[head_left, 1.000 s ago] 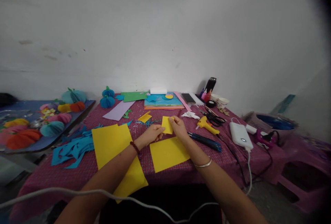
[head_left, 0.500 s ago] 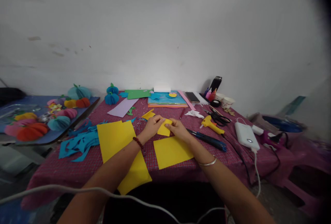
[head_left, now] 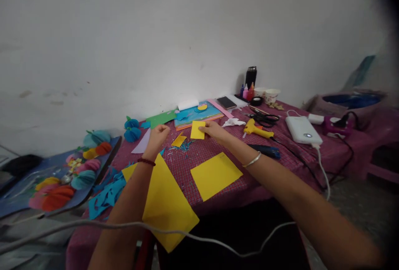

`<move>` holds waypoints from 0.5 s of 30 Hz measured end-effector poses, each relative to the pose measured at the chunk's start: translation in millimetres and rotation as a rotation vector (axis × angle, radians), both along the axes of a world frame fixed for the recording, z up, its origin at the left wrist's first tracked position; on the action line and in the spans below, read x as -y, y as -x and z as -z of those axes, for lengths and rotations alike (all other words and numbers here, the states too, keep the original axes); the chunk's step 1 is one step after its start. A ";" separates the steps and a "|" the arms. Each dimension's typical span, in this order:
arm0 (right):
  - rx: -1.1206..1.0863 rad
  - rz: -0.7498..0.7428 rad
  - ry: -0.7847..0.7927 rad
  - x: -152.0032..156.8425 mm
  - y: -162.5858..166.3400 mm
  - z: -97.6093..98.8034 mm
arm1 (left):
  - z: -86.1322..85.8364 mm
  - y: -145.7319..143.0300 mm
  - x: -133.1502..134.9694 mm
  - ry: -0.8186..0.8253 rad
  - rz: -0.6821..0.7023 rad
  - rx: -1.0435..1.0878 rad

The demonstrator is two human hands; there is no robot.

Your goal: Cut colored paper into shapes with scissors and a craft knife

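Observation:
My right hand (head_left: 213, 131) pinches a small yellow paper piece (head_left: 197, 130) between thumb and fingers, holding it up over the middle of the table. To its left, apart from the paper, my left hand (head_left: 158, 137) is closed with its fingers curled in, and nothing shows in it. Beneath my left forearm lies a large yellow sheet (head_left: 170, 203), its lower corner hanging over the table's near edge. A yellow rectangle of paper (head_left: 215, 175) lies flat below my right hand. Between the hands, a small folded yellow piece (head_left: 179, 140) rests beside blue paper shreds (head_left: 183, 147).
A yellow glue gun (head_left: 258, 129), black scissors (head_left: 264, 117) and a white power bank (head_left: 303, 130) lie on the right. Blue scraps (head_left: 107, 195) and paper pumpkins (head_left: 59, 197) are on the left. A white cable (head_left: 174, 232) crosses the foreground.
My left hand has let go of the small yellow paper and moved left. My right hand alone now holds it. The camera view has tilted and shifted.

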State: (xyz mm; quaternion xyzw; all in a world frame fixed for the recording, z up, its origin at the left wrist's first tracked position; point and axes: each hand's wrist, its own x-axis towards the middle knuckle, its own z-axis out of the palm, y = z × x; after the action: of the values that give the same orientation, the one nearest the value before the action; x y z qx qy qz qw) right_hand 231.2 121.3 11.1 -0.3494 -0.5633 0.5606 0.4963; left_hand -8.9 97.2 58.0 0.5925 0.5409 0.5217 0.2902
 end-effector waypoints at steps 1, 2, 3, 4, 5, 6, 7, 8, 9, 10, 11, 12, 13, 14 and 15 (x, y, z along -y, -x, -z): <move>-0.018 -0.001 0.001 -2.4 3.4 -2.3 | 3.5 -1.0 -1.1 0.014 0.010 -0.008; -0.039 0.000 -0.001 -3.1 7.6 -3.6 | 8.4 -4.5 -1.1 0.021 0.019 -0.006; -0.061 0.002 -0.004 -2.4 12.2 -3.6 | 14.1 -10.0 -0.2 0.025 0.035 0.007; -0.085 0.005 -0.009 -0.5 16.7 -2.4 | 20.1 -16.9 1.3 0.029 0.054 0.029; -0.106 0.006 -0.014 2.1 20.8 -0.1 | 26.0 -24.4 3.4 0.035 0.076 0.056; -0.124 0.003 -0.019 5.2 23.9 3.2 | 31.4 -31.9 6.0 0.049 0.103 0.084; -0.136 -0.003 -0.024 8.4 25.9 7.0 | 36.3 -38.7 9.1 0.069 0.134 0.111; -0.144 -0.011 -0.028 11.5 26.7 10.9 | 40.5 -44.5 12.5 0.094 0.169 0.139; -0.146 -0.020 -0.031 14.2 26.4 14.6 | 44.0 -48.9 16.0 0.122 0.204 0.167; -0.145 -0.031 -0.033 16.6 25.3 17.6 | 46.9 -51.7 19.6 0.152 0.240 0.197; -0.144 -0.043 -0.037 18.6 23.8 19.8 | 49.4 -53.1 23.0 0.181 0.273 0.229; -0.143 -0.058 -0.041 20.3 22.1 21.0 | 51.4 -53.2 26.1 0.206 0.301 0.267; -0.143 -0.080 -0.045 21.7 20.6 21.5 | 53.2 -52.5 28.7 0.225 0.324 0.310; -0.144 -0.110 -0.047 23.0 19.4 21.5 | 54.6 -51.2 30.6 0.238 0.342 0.358; -0.147 -0.145 -0.049 24.2 18.7 21.1 | 55.8 -49.8 32.0 0.245 0.358 0.408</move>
State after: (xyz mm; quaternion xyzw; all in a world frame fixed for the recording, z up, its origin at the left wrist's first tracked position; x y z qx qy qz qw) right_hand 212.5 97.1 -10.0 -0.2533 -0.5626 0.6054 0.5028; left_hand 40.9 65.2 2.2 0.5220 0.4172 0.5014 0.5496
